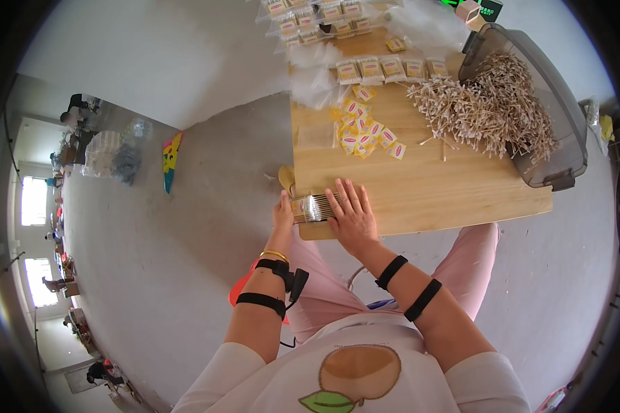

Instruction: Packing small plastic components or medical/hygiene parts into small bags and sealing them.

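At the table's near left corner lies a clear packet of cotton swabs [315, 208] with a yellowish label at its left end. My left hand [282, 212] grips that left end at the table edge, thumb up, its other fingers mostly hidden. My right hand [355, 221] lies flat with fingers stretched and apart, its thumb side over the packet's right end. Beyond my hands is a loose heap of small yellow and white label cards [365, 131]. A flat clear bag [317, 136] lies to the left of the cards.
A big pile of loose cotton swabs [489, 110] spills from a tipped grey translucent bin [565, 110] at the right of the wooden table [434, 196]. Filled swab packets [393, 67] stand in a row farther back, with more stacked behind. Clear bags [313, 86] lie at the left edge.
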Demonstrator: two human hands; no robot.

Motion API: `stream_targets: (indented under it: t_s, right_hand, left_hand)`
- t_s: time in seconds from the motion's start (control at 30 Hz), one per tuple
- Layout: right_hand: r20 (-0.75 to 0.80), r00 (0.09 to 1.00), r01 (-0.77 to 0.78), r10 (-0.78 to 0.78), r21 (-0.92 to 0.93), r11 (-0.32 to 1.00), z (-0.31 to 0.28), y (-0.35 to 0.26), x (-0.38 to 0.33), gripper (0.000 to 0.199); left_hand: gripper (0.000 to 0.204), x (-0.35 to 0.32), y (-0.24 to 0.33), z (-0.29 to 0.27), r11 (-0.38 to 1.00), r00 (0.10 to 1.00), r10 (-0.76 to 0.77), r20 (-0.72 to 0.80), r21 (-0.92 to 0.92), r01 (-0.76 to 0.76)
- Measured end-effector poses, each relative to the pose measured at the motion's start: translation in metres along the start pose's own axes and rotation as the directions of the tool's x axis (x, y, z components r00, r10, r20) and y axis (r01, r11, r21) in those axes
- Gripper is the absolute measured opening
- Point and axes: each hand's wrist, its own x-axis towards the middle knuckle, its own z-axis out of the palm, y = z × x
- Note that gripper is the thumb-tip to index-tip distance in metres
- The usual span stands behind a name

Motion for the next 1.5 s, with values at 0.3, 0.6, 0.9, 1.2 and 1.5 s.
stream_targets:
  t_s: [0.3,0.6,0.9,1.2,1.5]
  right_hand:
    - [0.077,0.997,-0.008,0.009,-0.012,1.0,0.004,-0.025,0.012,0.085]
    - [0.071,0.997,-0.04,0.037,0.048,0.998,0.007,-0.04,0.015,0.09]
    - [0.128,0.992,0.009,0.005,-0.113,0.994,-0.005,-0.017,0.01,0.092]
    - [0.198,0.978,-0.05,0.061,-0.056,0.997,0.007,-0.059,0.025,0.101]
    - [0.097,0.995,-0.017,0.002,0.154,0.988,0.007,-0.046,0.026,0.088]
  left_hand:
    - [0.074,-0.021,0.019,-0.004,0.98,0.979,0.195,-0.055,0.05,-0.193]
    - [0.081,-0.001,0.006,-0.009,0.943,0.953,0.294,-0.074,0.184,-0.276]
    - [0.066,-0.009,0.013,-0.037,0.973,0.975,0.21,0.074,0.077,-0.215]
    - [0.062,-0.006,0.0,-0.025,0.903,0.909,0.416,0.022,0.11,-0.416]
    - [0.054,0.006,-0.014,-0.036,0.974,0.977,0.175,0.118,-0.166,-0.154]
